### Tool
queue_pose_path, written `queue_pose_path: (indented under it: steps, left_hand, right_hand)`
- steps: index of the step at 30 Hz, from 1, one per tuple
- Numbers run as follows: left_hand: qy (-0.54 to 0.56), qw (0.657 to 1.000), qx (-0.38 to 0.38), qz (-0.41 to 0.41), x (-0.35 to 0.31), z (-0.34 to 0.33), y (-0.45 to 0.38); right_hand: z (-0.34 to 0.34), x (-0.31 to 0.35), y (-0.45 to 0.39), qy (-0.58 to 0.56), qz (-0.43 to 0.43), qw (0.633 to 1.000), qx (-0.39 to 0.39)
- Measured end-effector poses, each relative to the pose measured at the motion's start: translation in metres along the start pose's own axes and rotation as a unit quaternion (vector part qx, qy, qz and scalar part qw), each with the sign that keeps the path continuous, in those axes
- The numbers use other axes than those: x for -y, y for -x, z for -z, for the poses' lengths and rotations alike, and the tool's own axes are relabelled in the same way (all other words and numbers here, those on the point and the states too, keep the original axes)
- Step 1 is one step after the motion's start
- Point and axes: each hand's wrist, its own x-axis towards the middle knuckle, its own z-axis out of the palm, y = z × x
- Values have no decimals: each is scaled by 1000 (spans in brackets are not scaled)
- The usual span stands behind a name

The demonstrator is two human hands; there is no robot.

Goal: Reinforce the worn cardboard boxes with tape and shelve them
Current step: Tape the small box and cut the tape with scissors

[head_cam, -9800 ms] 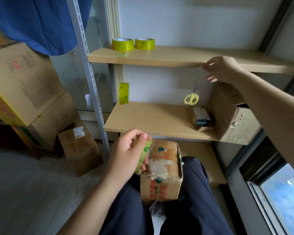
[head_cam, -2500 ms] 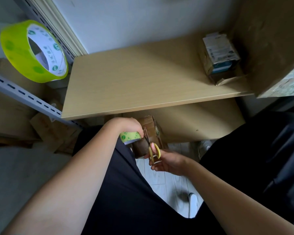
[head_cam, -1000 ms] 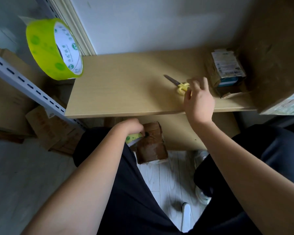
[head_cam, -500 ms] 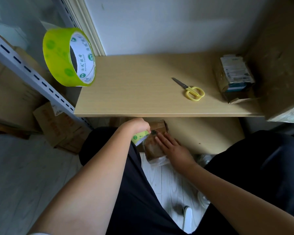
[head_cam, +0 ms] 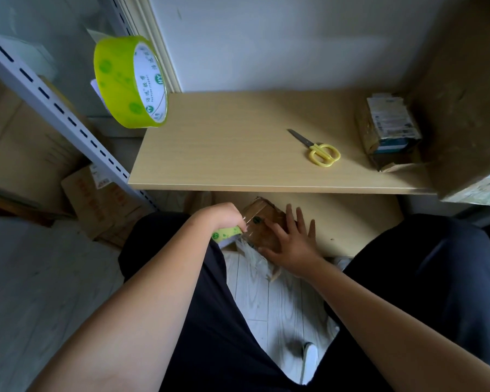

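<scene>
A small worn cardboard box (head_cam: 259, 222) sits between my knees, below the front edge of the wooden shelf (head_cam: 238, 154). My left hand (head_cam: 224, 217) grips a green tape roll (head_cam: 226, 233) against the box's left side, and a clear strip runs from the roll onto the box. My right hand (head_cam: 290, 244) lies flat on the box's top with straight, spread fingers. Torn tape and plastic (head_cam: 256, 258) hang from the box's near end. Yellow-handled scissors (head_cam: 318, 149) lie on the shelf.
A second green tape roll (head_cam: 129, 80) hangs at the upper left by the slotted metal upright (head_cam: 54, 108). A small labelled box (head_cam: 388, 131) and a large carton (head_cam: 464, 103) stand at the shelf's right. More cartons (head_cam: 96, 199) sit on the floor at left.
My right hand set the scissors on the shelf, came down and now presses flat on the box. My left hand keeps the tape roll at the box.
</scene>
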Motion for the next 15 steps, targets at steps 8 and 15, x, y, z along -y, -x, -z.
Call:
queue_pose_path:
  steps: [8,15]
  left_hand:
    - [-19,999,26,-5,15,-1,9]
    - [23,998,27,-57,25,5,20]
  right_hand:
    - [9,-6,-18,37,56,998,-19]
    - [33,-41,-41,105,88,989,63]
